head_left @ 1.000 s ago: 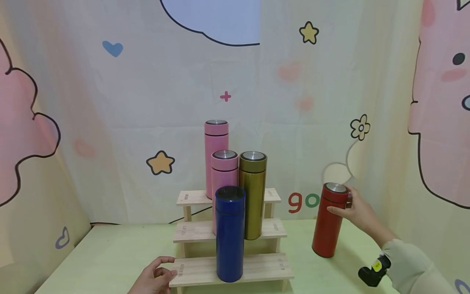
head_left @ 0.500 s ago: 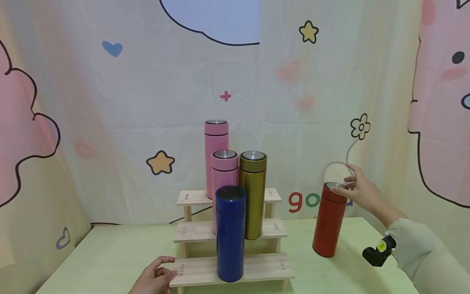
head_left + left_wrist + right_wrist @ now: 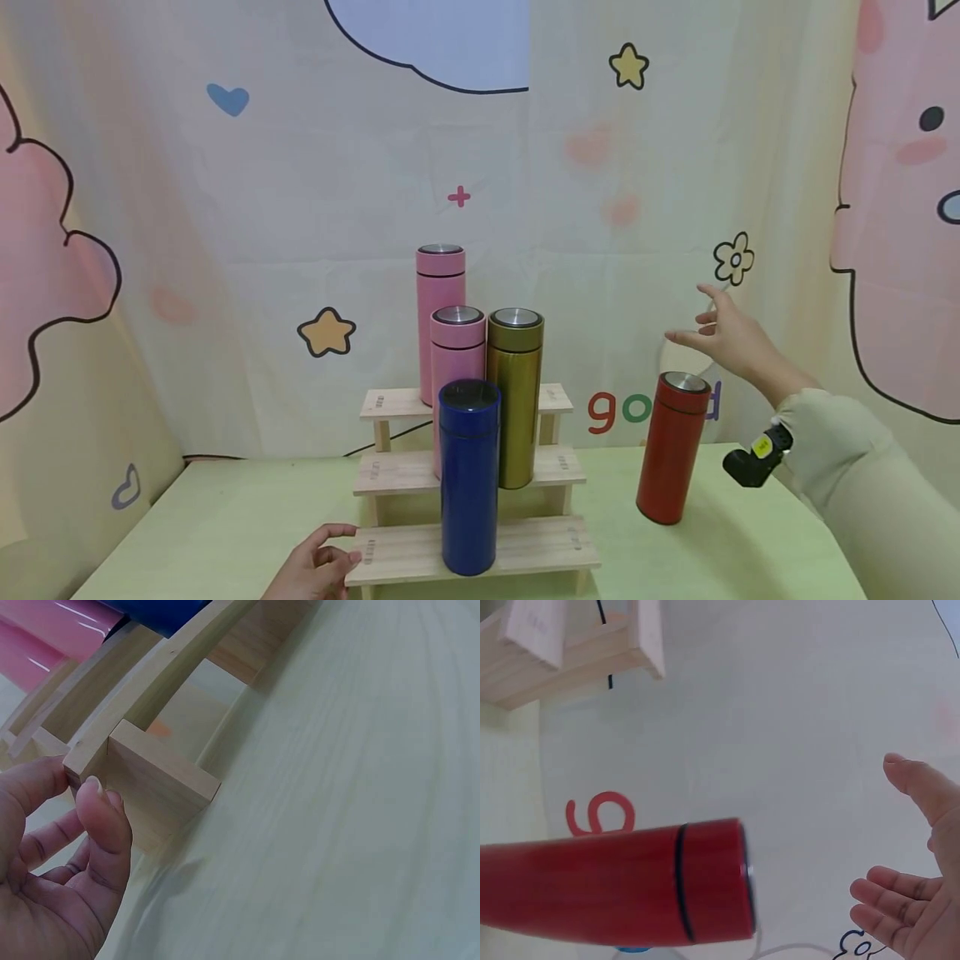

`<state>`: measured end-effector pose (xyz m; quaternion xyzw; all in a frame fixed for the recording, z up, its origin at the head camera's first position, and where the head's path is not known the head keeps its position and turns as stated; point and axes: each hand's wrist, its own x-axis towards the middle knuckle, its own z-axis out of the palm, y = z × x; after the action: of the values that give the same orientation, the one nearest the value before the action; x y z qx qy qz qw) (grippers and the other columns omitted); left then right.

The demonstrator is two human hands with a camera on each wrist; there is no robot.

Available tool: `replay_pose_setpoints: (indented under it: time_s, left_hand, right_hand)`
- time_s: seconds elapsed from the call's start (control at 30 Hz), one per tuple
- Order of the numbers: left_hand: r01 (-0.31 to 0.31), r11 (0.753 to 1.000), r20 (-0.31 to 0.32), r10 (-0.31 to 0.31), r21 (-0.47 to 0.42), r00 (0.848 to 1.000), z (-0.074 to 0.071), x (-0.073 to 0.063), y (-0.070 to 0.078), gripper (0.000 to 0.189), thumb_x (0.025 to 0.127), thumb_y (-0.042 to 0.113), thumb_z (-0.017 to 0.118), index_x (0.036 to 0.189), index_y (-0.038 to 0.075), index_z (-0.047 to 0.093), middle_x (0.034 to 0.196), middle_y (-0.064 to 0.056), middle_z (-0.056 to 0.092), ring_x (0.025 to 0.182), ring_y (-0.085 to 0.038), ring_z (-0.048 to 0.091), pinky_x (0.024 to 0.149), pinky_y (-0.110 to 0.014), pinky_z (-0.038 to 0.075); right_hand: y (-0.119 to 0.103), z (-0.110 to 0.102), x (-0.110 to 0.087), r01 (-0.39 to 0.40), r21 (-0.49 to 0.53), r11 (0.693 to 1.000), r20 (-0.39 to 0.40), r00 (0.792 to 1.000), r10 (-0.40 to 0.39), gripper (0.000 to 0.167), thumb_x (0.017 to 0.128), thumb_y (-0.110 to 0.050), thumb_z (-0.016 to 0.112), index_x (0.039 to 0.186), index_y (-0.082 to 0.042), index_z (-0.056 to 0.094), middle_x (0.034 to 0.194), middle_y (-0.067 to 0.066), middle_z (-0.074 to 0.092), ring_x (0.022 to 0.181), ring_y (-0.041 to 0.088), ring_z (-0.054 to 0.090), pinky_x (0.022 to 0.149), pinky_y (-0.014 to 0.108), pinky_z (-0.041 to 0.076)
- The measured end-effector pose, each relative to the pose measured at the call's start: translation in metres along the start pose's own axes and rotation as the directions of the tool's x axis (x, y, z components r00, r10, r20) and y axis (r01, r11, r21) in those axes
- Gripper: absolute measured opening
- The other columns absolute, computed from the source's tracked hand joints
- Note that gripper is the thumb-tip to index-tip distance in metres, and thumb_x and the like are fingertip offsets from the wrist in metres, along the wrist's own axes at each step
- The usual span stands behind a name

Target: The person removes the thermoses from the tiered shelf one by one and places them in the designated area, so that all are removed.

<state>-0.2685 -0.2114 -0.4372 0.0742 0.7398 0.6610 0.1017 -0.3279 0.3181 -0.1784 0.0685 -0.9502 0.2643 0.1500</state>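
A red thermos bottle (image 3: 670, 450) with a silver-topped lid stands upright on the table at the right. Just above it, apart from it, my right hand (image 3: 731, 337) is raised with thumb and fingers spread; the right wrist view has the same hand (image 3: 922, 877) holding nothing. At the lower left, my left hand (image 3: 315, 562) pinches the left end of the lowest board of a wooden three-step stand (image 3: 397, 550). Thumb and forefinger meet the board's corner (image 3: 94, 750) in the left wrist view. A blue thermos bottle (image 3: 470, 483) stands on that lowest step.
On the middle step are a pink thermos (image 3: 458, 350) and a gold thermos (image 3: 516, 400), side by side. Another pink thermos (image 3: 441, 317) is on the top step. The pale green table (image 3: 225, 508) ends at a printed cloth backdrop (image 3: 337, 192).
My right hand has let go of the red thermos and risen above it. The red thermos stays where it stood. My left hand has not visibly moved.
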Motion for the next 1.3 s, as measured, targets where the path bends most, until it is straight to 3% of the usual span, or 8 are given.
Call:
replay_pose_setpoints:
  time_s: [0.27,0.5,0.87,1.1,1.3]
  left_hand:
    - [-0.007,1.000,-0.001,0.007,0.009,1.000,-0.001,0.002,-0.001,0.070,0.088,0.030,0.071,0.133,-0.011,0.036,0.080,0.000,0.063,0.061,-0.011,0.055,0.059,-0.023,0.050]
    - [-0.007,1.000,-0.001,0.007,0.014,1.000,0.000,0.003,-0.001,0.069,0.088,0.029,0.070,0.133,-0.011,0.036,0.080,-0.001,0.063,0.061,-0.012,0.055,0.057,-0.024,0.049]
    - [0.029,0.996,-0.072,-0.023,0.083,0.997,0.001,0.003,-0.004,0.067,0.087,0.030,0.070,0.132,-0.010,0.040,0.078,-0.001,0.064,0.062,-0.013,0.053,0.060,-0.028,0.049]
    - [0.035,0.995,-0.071,-0.028,0.093,0.997,0.002,0.002,-0.003,0.075,0.084,0.036,0.073,0.132,-0.010,0.040,0.077,0.000,0.064,0.062,-0.013,0.054,0.058,-0.027,0.048]
    - [0.037,0.995,-0.063,-0.031,0.096,0.998,0.001,0.001,-0.002,0.079,0.083,0.040,0.073,0.132,-0.011,0.038,0.078,0.000,0.065,0.064,-0.013,0.056,0.060,-0.027,0.049]
  right_hand:
    - [-0.028,-0.013,0.013,0.019,-0.020,1.000,0.015,1.000,-0.019,0.100,0.092,-0.058,0.054,0.154,-0.004,-0.004,0.143,0.036,0.035,0.128,0.055,0.038,0.100,0.067,0.035]
    - [-0.057,-0.019,0.024,0.037,0.039,0.999,0.017,0.999,-0.038,0.098,0.091,-0.059,0.054,0.155,-0.009,-0.001,0.143,0.032,0.037,0.129,0.051,0.038,0.102,0.066,0.033]
    - [-0.107,-0.005,0.046,0.079,0.141,0.987,0.043,0.995,-0.085,0.085,0.095,-0.043,0.058,0.155,-0.011,0.007,0.143,0.027,0.042,0.122,0.043,0.050,0.104,0.057,0.039]
    - [-0.134,-0.002,0.056,0.121,0.125,0.985,0.052,0.990,-0.128,0.080,0.094,-0.042,0.060,0.154,-0.012,0.015,0.140,0.023,0.048,0.117,0.042,0.055,0.103,0.056,0.041]
    - [-0.159,0.002,0.063,0.139,0.157,0.978,0.048,0.988,-0.148,0.085,0.092,-0.043,0.062,0.155,-0.016,0.012,0.138,0.019,0.051,0.115,0.037,0.057,0.104,0.054,0.041]
